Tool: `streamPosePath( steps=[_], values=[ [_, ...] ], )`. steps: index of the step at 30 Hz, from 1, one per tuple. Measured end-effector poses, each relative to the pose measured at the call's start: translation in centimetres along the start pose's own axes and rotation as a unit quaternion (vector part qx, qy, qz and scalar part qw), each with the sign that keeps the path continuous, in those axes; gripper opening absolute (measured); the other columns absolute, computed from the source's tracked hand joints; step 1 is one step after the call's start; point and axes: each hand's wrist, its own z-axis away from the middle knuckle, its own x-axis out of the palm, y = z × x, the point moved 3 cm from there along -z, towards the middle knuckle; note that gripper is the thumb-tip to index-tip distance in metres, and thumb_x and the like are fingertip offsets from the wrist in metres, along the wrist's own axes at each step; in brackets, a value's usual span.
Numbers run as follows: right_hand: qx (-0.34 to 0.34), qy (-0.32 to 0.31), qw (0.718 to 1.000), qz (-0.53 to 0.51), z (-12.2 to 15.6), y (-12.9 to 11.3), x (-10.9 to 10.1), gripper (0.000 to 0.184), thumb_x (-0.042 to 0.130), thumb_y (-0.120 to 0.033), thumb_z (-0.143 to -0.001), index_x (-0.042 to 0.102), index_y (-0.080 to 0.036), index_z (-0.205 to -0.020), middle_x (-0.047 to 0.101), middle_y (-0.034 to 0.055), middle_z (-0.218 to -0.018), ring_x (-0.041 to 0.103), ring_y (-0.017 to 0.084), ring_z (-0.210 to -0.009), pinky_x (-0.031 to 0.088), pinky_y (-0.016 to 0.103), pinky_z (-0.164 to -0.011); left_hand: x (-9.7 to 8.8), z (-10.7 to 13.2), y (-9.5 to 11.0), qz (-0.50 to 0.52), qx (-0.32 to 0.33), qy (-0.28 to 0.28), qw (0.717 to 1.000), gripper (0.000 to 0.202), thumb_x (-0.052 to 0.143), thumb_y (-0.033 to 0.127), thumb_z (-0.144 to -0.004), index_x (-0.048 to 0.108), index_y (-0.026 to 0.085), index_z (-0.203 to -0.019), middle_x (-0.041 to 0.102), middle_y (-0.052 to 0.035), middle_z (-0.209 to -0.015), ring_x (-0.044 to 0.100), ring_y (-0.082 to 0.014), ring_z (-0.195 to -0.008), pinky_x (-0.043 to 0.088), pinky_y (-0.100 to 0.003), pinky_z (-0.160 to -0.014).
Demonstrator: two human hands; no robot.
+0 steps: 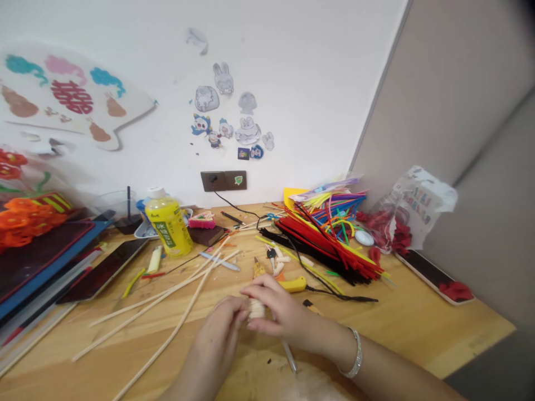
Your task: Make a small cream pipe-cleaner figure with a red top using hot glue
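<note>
A small cream coil (256, 309), ridged like a wound pipe cleaner, sits between my two hands above the table's front middle. My left hand (220, 328) pinches its left side with closed fingers. Curled over the top and right of the coil is my right hand (281, 305), thumb below, a bracelet on the wrist. The fingers hide part of the coil. Just beyond them lie yellow-handled pliers (295, 284). A thin silver pen-like stick (289, 356) shows beneath my right hand. Long cream pipe cleaners (167, 292) stretch across the wood to the left.
Bundled red pipe cleaners (321, 239) and black ones lie at the back right, near a black cable (359, 299). A yellow drink bottle (169, 225) stands back left. A tablet (104, 270) lies left; a phone (434, 275) lies near the right edge.
</note>
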Motion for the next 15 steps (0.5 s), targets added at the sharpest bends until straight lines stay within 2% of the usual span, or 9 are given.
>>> streamPosePath(
  steps=[5,10,15],
  values=[
    [0.016,-0.001,1.0,0.005,-0.1,0.3,0.3,0.059,0.068,-0.033,-0.075,0.045,-0.02,-0.127,0.047,0.008,-0.111,0.047,0.019,-0.107,0.037,0.031,-0.096,-0.1,-0.4,0.2,0.007,0.058,-0.045,0.997,0.015,0.043,0.009,-0.084,0.049,0.021,-0.077,0.056,0.0011,-0.067,0.055,-0.0132,-0.06,0.045,-0.02,-0.056],
    [0.012,-0.001,1.0,0.002,-0.1,0.4,0.5,0.061,0.069,-0.032,-0.074,0.045,-0.02,-0.128,0.048,0.0085,-0.112,0.048,0.019,-0.108,0.037,0.032,-0.096,0.2,-0.1,-0.4,0.012,0.116,-0.093,0.989,0.016,0.045,0.005,-0.083,0.052,0.02,-0.085,0.057,-0.0011,-0.074,0.054,-0.0146,-0.068,0.043,-0.022,-0.06],
    [0.022,0.01,1.0,0.006,-0.1,0.5,0.5,0.059,0.07,-0.03,-0.073,0.046,-0.022,-0.127,0.048,0.0074,-0.112,0.049,0.018,-0.106,0.039,0.032,-0.094,0.4,0.0,-0.9,0.047,0.135,-0.094,0.985,0.015,0.048,0.007,-0.083,0.054,0.02,-0.086,0.057,-0.0013,-0.075,0.054,-0.0147,-0.069,0.043,-0.023,-0.062]
  ],
)
